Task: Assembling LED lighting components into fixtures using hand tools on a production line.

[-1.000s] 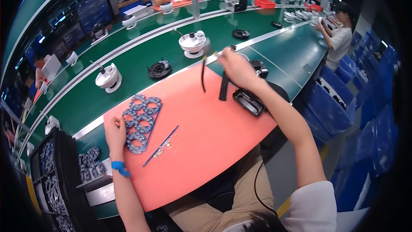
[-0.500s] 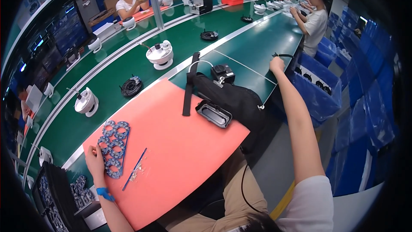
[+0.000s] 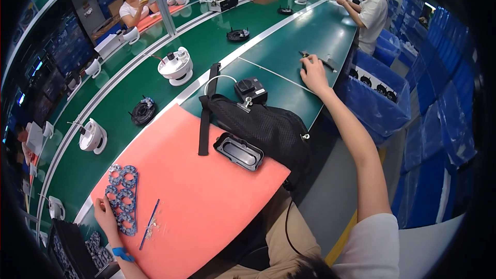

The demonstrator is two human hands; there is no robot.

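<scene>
My right hand [image 3: 312, 71] is stretched far out over the green bench, its fingers closed on a thin dark tool [image 3: 316, 60] lying there. My left hand [image 3: 105, 215] rests on the salmon mat [image 3: 196, 201], fingers touching the lower edge of a blue-grey panel of ring-shaped parts [image 3: 122, 197]. A thin blue stick [image 3: 149, 223] lies on the mat just right of the panel. A black mesh bag [image 3: 261, 129] with a strap lies at the mat's far right corner, with a small dark rectangular tray [image 3: 238, 151] against it.
White round devices [image 3: 176, 65] and black discs [image 3: 142, 111] stand on the green conveyor bench [image 3: 217, 46]. Blue bins [image 3: 382, 98] line the right side. A person [image 3: 369, 10] works further along the bench; another [image 3: 132, 5] sits across it. A black rack of panels [image 3: 77, 250] sits at lower left.
My right hand has left the black bag and reached out to the far right across the green bench, where it now grips the thin tool. My view has swung right. My left hand stays on the panel.
</scene>
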